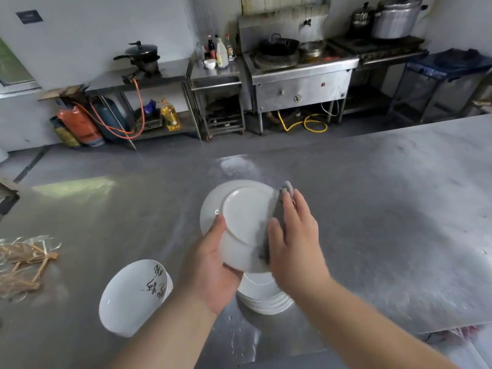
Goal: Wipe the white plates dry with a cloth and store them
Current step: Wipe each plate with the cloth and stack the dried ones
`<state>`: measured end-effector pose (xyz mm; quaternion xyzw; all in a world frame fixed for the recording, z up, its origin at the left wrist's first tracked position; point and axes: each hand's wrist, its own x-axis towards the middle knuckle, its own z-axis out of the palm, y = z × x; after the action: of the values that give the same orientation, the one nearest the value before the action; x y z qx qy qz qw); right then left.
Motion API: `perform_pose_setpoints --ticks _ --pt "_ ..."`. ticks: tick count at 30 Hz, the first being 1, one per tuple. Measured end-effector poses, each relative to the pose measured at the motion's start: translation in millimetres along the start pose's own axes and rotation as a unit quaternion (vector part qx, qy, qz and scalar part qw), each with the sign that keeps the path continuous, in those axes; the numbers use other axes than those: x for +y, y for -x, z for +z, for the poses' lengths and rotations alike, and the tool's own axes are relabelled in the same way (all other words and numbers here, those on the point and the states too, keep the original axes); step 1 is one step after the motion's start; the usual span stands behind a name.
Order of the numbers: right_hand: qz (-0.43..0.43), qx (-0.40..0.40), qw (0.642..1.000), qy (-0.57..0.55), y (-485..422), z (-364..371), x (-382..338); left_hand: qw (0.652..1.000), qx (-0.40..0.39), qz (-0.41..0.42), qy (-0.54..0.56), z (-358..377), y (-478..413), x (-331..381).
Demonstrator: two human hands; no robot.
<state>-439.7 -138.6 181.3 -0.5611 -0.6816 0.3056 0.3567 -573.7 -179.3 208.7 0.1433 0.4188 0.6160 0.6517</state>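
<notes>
My left hand [210,265] grips a white plate [243,222] by its lower left edge, underside facing me, raised above the steel table. My right hand [295,235] lies with straight fingers on a grey cloth [278,209] and presses it against the plate's right side. Below the held plate, a stack of white plates [266,296] sits on the table, partly hidden by my hands. To the left stands a stack of white bowls [133,296] with black writing inside the top one.
The steel table [386,222] stretches wide to the right. Clear wrapping and brown string [24,262] lie at its left edge. Across the aisle are a stove [298,73], pots, sauce bottles, gas cylinders [80,126] and an oil jug [170,115].
</notes>
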Motion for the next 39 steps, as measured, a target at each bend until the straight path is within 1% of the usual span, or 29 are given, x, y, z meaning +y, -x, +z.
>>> perform_pose_setpoints --ticks 2,4,7,8,10,11,12,14,16,17,18,19,20,21,22,23,26,27,29,31,33,34,35,36,37,38,39 --pt "0.027 0.038 0.999 0.017 23.6 21.9 -10.0 1.0 0.018 -0.005 0.015 7.6 -5.2 -9.1" --pt "0.041 0.035 0.999 0.004 25.7 29.8 -12.4 0.999 0.03 -0.007 0.019 13.7 -10.0 -11.6" --pt "-0.008 0.024 0.999 0.019 -8.3 14.9 -2.9 0.999 0.026 0.013 0.035 18.0 -17.1 -4.5" --pt "-0.003 0.021 1.0 -0.004 -20.5 8.0 -1.0 0.999 0.025 0.022 0.041 19.3 -19.2 -2.2" --pt "0.034 0.019 0.997 -0.062 -32.3 2.2 1.2 0.998 0.033 0.034 0.05 21.4 -22.2 -0.3" --pt "0.045 0.024 0.997 -0.06 -29.6 6.2 0.0 0.998 0.04 0.031 0.049 22.9 -22.9 -0.1" --pt "0.038 0.035 0.998 -0.029 -21.0 13.4 -2.9 0.998 0.045 0.02 0.044 23.3 -23.2 -0.8" --pt "0.0 0.06 0.997 0.042 4.9 31.7 -6.7 0.998 0.053 -0.004 0.037 20.4 -23.1 -2.9" --pt "-0.027 0.066 0.996 0.049 19.1 37.6 -4.7 0.998 0.04 -0.014 0.037 15.5 -21.2 -2.8" --pt "-0.041 0.067 0.996 0.04 12.8 34.7 -0.4 0.999 0.027 -0.011 0.043 12.8 -21.1 -2.2" --pt "-0.038 0.062 0.997 0.023 0.3 28.4 4.9 0.999 0.016 0.0 0.049 8.9 -21.7 -1.1" --pt "-0.006 0.042 0.999 -0.006 -14.7 19.5 10.7 0.999 0.011 0.01 0.052 4.1 -22.4 0.5" --pt "0.043 0.011 0.998 -0.04 -31.2 8.2 14.9 0.999 0.014 0.013 0.051 -1.7 -23.1 2.1" --pt "0.097 -0.034 0.992 -0.071 -44.6 -3.8 18.4 0.999 0.018 0.009 0.049 -8.3 -24.4 3.7" --pt "0.132 -0.078 0.985 -0.08 -54.4 -14.3 24.6 0.999 0.022 0.0 0.046 -14.7 -25.7 4.9" --pt "0.134 -0.115 0.982 -0.062 -59.5 -23.4 32.2 0.999 0.027 -0.012 0.037 -21.2 -26.4 5.0" --pt "0.096 -0.241 0.966 -0.001 -59.4 -44.0 58.3 0.997 0.058 -0.047 -0.028 -44.2 -31.4 -0.6" --pt "0.101 -0.277 0.956 0.002 -56.1 -47.1 66.6 0.995 0.065 -0.059 -0.054 -51.9 -33.5 -4.0" --pt "0.141 -0.331 0.933 -0.022 -49.1 -49.1 84.1 0.985 0.07 -0.092 -0.127 -66.5 -37.6 -12.6" --pt "0.189 -0.358 0.913 -0.048 -43.1 -45.2 99.6 0.959 0.096 -0.097 -0.247 -77.4 -43.7 -19.1" --pt "0.22 -0.355 0.906 -0.066 -40.0 -40.2 110.5 0.905 0.106 -0.074 -0.406 -90.2 -54.2 -24.0" --pt "0.234 -0.346 0.905 -0.08 -40.9 -38.1 113.4 0.865 0.095 -0.063 -0.488 -95.9 -59.3 -26.3" --pt "0.242 -0.334 0.906 -0.091 -43.1 -36.7 116.1 0.817 0.079 -0.049 -0.57 -100.1 -63.4 -27.6" --pt "0.243 -0.325 0.91 -0.091 -46.1 -36.7 116.6 0.765 0.068 -0.039 -0.639 -104.4 -68.5 -29.7" --pt "0.236 -0.317 0.915 -0.083 -49.7 -37.1 116.3 0.727 0.062 -0.034 -0.683 -106.9 -73.1 -30.4" --pt "0.227 -0.31 0.92 -0.073 -52.1 -38.2 113.7 0.712 0.055 -0.026 -0.7 -108.3 -77.6 -30.5" --pt "0.214 -0.303 0.926 -0.065 -54.1 -38.6 112.5 0.721 0.051 -0.018 -0.691 -108.0 -82.3 -30.1"
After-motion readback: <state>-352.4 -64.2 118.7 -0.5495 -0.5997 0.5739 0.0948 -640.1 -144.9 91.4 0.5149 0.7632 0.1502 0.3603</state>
